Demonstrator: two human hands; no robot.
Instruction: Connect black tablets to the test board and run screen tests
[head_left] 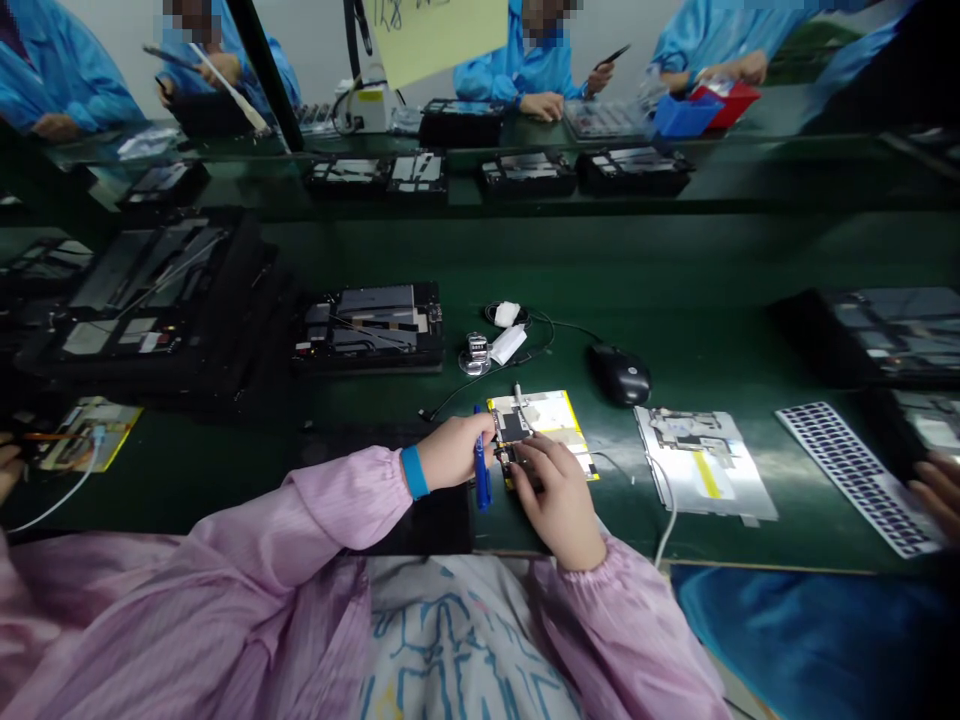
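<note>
My left hand (454, 450) is closed round a blue pen-like tool (482, 470), its tip down beside a small dark circuit part (513, 428). That part lies on a yellow sheet (551, 415) at the near edge of the green bench. My right hand (555, 495) rests on the lower edge of the same part, fingers curled and pressing on it. Both sleeves are pink, and a blue band circles my left wrist.
A black mouse (619, 374) and a white cable plug (508, 343) lie behind the sheet. A silver board (705, 460) and a perforated strip (855, 475) sit to the right. Black trays with opened devices (373, 325) stand left and behind. Workers in blue sit across the bench.
</note>
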